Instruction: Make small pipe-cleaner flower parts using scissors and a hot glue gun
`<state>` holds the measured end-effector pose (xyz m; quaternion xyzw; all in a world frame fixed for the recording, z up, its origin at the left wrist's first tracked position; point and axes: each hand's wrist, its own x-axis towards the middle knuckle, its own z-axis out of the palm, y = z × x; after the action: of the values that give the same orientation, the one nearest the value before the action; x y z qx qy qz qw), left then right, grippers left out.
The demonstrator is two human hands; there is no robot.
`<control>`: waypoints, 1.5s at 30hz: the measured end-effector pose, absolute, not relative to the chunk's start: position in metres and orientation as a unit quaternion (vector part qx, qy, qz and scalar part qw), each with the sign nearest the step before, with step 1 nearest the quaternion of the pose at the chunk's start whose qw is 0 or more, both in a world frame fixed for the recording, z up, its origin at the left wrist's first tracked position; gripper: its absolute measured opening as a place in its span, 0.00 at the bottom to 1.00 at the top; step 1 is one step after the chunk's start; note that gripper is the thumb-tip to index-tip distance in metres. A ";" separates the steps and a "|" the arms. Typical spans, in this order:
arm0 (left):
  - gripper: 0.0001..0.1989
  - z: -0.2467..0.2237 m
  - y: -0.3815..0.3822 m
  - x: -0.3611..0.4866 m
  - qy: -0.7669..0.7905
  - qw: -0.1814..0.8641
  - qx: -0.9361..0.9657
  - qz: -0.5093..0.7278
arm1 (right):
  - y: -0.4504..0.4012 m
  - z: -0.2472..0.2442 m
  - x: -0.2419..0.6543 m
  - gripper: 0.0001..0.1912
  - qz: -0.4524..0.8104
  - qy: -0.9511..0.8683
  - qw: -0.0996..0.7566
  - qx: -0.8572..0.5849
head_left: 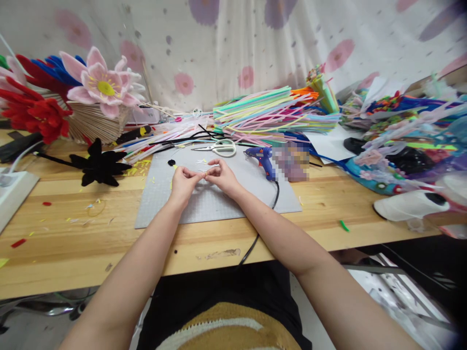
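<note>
My left hand point(183, 183) and my right hand point(222, 180) meet fingertip to fingertip above a grey cutting mat point(219, 211). Both are closed in a pinch; whatever lies between the fingers is too small to make out. Just beyond them are a few thin white bits point(200, 162) on the mat. A small black coil point(171, 163) lies past my left hand, with a yellow piece beside it. Scissors with pale handles point(224, 148) rest at the mat's far edge. To the right, a blue glue gun point(264, 159) lies with its black cord running toward me.
A black fuzzy flower point(97, 165) lies left of the mat, near yellow scraps point(136, 168). Pink point(104, 87) and red fuzzy flowers point(40, 114) stand behind it. Bundled coloured pipe cleaners point(262, 109) line the back. A white power strip point(18, 194) sits far left; a white device point(410, 204) lies right.
</note>
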<state>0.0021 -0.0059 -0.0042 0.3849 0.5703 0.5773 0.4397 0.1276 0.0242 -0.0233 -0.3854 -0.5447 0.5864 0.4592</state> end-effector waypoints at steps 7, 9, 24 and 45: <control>0.22 -0.003 -0.008 0.002 0.545 0.477 0.381 0.575 | 0.025 -0.024 0.128 0.26 0.594 -0.532 0.464 -0.386; 0.22 -0.004 -0.008 0.002 0.543 0.473 0.379 0.581 | 0.025 -0.024 0.129 0.26 0.591 -0.539 0.462 -0.383; 0.26 0.001 -0.009 0.003 0.564 0.464 0.336 0.595 | 0.026 -0.026 0.129 0.25 0.591 -0.563 0.452 -0.360; 0.25 -0.008 -0.003 -0.002 0.554 0.509 0.334 0.567 | 0.024 -0.025 0.129 0.25 0.599 -0.543 0.458 -0.370</control>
<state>-0.0024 -0.0030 -0.0078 0.3343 0.5539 0.5675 0.5094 0.1291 0.0243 -0.0246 -0.3703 -0.5431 0.5988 0.4575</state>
